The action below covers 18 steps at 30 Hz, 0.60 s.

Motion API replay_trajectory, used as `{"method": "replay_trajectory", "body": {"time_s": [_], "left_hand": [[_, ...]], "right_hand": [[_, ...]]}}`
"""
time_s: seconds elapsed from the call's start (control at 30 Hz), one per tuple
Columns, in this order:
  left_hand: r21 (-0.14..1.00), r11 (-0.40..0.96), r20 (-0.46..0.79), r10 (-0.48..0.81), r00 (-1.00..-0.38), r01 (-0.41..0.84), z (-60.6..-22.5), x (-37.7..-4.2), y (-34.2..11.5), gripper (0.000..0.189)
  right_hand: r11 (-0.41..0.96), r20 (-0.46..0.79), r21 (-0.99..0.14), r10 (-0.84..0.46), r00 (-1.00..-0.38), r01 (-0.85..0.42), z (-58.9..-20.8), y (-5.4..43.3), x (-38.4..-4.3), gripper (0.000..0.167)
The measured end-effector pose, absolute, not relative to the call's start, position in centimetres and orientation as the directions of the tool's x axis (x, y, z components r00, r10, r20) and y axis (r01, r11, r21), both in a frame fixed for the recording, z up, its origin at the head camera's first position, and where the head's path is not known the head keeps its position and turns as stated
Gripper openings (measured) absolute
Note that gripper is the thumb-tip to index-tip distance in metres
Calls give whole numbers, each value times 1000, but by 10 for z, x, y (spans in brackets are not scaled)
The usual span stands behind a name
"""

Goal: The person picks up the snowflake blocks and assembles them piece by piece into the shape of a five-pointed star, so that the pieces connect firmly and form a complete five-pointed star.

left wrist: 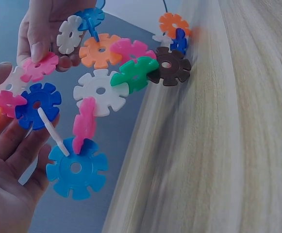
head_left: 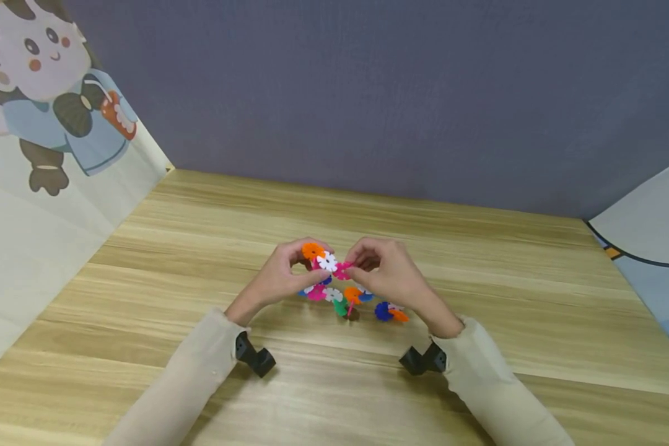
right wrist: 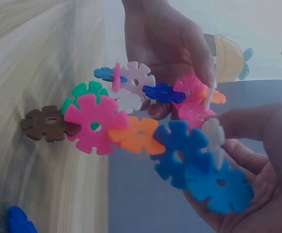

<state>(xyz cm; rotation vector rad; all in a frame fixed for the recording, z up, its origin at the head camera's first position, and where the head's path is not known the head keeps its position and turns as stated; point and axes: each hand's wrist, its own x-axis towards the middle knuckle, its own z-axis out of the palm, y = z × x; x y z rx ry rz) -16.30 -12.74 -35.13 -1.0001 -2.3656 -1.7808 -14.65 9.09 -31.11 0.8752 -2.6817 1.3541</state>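
Above the table both hands hold a chain of interlocking plastic snowflake discs. My left hand [head_left: 281, 269] grips the chain's end by the white disc [head_left: 327, 261], with an orange disc [head_left: 313, 251] beside it. A pink disc [head_left: 342, 271] is pinched between the thumb and fingers of my right hand [head_left: 393, 272], touching the white one. The rest loops below: a dark blue disc [left wrist: 38, 106], a light blue disc [left wrist: 76, 169], a green disc [left wrist: 135, 75] and a brown disc [left wrist: 170, 66] at the low end. Whether the pink disc's slot is fully seated cannot be told.
Right of the chain, a small cluster of joined discs [head_left: 387, 311], dark blue, white and orange, lies on the wooden table [head_left: 312, 384]. A dark grey panel [head_left: 368, 93] rises behind the table, and a printed cartoon sheet [head_left: 11, 204] stands at the left.
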Motion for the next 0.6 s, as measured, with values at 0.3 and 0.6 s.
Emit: {"method": "replay_trajectory", "body": {"time_s": [0.3,0.6], "left_hand": [[851,157,395,436,-809,500,-354,-162,-126,69],[850,89,443,410,-797,519,-358,-161,-118,68]], "right_hand": [[452,312,-739,-428,-848,-500,-316,86,-144,5],[442,387,-704,-418,-822,-556,-317,83,-142,5]]}}
